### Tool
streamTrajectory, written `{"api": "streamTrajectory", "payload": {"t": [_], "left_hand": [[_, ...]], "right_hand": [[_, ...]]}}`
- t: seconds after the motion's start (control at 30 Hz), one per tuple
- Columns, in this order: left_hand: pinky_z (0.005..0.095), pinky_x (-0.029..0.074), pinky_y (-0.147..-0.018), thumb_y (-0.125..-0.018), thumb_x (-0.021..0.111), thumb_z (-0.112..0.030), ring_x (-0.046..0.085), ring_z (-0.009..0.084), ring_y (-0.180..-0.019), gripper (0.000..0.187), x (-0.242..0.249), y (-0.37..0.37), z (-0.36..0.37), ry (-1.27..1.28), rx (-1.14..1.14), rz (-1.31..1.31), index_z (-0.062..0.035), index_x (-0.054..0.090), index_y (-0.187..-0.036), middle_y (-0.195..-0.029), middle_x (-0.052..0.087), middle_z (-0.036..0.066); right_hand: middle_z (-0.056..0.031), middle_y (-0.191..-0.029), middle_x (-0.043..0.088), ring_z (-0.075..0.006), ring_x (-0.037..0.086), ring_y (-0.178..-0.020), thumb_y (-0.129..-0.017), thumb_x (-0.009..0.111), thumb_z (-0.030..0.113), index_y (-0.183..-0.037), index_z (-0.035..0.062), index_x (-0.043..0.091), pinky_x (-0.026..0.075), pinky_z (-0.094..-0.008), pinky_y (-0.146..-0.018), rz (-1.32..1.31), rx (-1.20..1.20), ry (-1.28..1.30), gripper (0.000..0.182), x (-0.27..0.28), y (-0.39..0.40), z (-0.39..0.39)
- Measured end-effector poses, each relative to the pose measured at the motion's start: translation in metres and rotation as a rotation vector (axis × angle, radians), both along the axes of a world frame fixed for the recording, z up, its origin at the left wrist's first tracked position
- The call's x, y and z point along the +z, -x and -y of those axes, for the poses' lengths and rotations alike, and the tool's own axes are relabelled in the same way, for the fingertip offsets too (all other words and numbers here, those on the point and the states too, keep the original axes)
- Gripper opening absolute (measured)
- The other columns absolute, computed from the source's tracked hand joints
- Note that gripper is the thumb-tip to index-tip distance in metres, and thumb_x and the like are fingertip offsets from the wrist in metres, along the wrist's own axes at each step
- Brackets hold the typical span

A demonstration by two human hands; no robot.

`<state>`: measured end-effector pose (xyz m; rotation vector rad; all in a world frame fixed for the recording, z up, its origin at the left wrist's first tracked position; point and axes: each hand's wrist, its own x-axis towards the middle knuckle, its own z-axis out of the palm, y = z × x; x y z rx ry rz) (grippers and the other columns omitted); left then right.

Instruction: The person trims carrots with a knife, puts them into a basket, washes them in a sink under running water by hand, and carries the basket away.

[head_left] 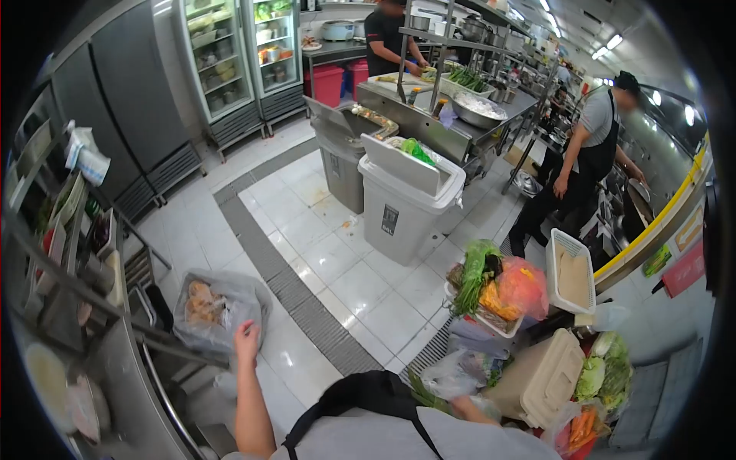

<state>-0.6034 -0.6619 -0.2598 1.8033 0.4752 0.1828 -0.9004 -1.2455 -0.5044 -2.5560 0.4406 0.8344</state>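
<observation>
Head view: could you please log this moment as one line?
Left hand: at edge of lined container; right hand: at clear plastic bag, grip unclear; front grey bin: lid raised; carrots: bagged, lower right

Here's the left hand [247, 337], out over the floor, right by the lined tub [222, 310] with its grey plastic bag. The right hand [464, 406] is down on the other side, at a clear plastic bag [454, 376], partly hidden. Just beside it sits a beige lidded bin [537, 379], with carrots [586, 428] and leafy greens [609, 372] beyond. Above, a heaped crate [502, 322] carries green vegetables and a red bag [523, 287]. Over there, two grey bins stand on the tiles, and a co-worker in an apron [594, 130] faces the cooking line.
</observation>
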Motion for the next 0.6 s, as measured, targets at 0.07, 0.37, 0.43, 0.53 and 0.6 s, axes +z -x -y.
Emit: {"api": "streamTrajectory", "payload": {"t": [0.07, 0.37, 0.43, 0.53, 0.6], "left_hand": [[0.0261, 0.042, -0.074, -0.075, 0.058, -0.01, 0.053, 0.0148, -0.085, 0.026, 0.02, -0.066, 0.03, 0.039, -0.095, -0.013, -0.0043, 0.056, -0.1, -0.095, 0.057, 0.008], [0.0209, 0.04, -0.05, -0.074, 0.06, -0.009, 0.051, 0.0092, -0.058, 0.028, 0.036, -0.3, 0.146, 0.024, -0.389, 0.133, -0.0034, 0.055, -0.101, -0.071, 0.057, 0.005], [0.0227, 0.041, -0.06, -0.075, 0.058, -0.011, 0.051, 0.0096, -0.069, 0.028, 0.075, -0.348, 0.188, 0.016, -0.515, 0.155, -0.003, 0.055, -0.101, -0.083, 0.057, 0.004], [0.0264, 0.042, -0.075, -0.079, 0.056, -0.018, 0.053, 0.0148, -0.089, 0.032, 0.136, -0.441, 0.273, 0.384, -0.787, 0.142, -0.0042, 0.052, -0.107, -0.103, 0.055, 0.005], [0.0305, 0.043, -0.08, -0.081, 0.054, -0.021, 0.053, 0.0193, -0.094, 0.036, 0.171, -0.501, 0.337, 0.829, -0.972, 0.011, -0.006, 0.047, -0.113, -0.108, 0.053, 0.007]], "right_hand": [[-0.0138, -0.064, 0.06, -0.0281, 0.06, -0.063, -0.071, 0.052, 0.028, -0.072, 0.0036, 0.063, 0.047, -0.0407, -0.061, -0.203, -0.084, 0.017, 0.026, 0.002, 0.014, 0.009], [-0.0087, -0.062, 0.059, -0.0254, 0.058, -0.056, -0.077, 0.046, 0.033, -0.07, 0.0129, 0.063, 0.045, -0.0415, -0.056, 0.056, 0.008, 0.096, 0.027, -0.005, -0.225, 0.015], [-0.0139, -0.072, 0.06, -0.0328, 0.057, -0.063, -0.081, 0.045, 0.029, -0.069, 0.0051, 0.06, 0.044, -0.0433, -0.058, 0.419, -0.188, 0.021, 0.031, 0.048, -0.326, 0.013], [-0.0106, -0.063, 0.059, -0.0177, 0.059, -0.057, -0.081, 0.05, 0.02, -0.085, 0.0014, 0.06, 0.046, -0.0301, -0.053, 0.812, -0.627, -0.172, 0.022, 0.138, -0.431, -0.004], [-0.0093, -0.063, 0.058, -0.0171, 0.058, -0.056, -0.079, 0.053, 0.017, -0.088, 0.0011, 0.059, 0.046, -0.0293, -0.054, 0.944, -0.87, -0.377, 0.019, 0.166, -0.477, -0.013]]}}
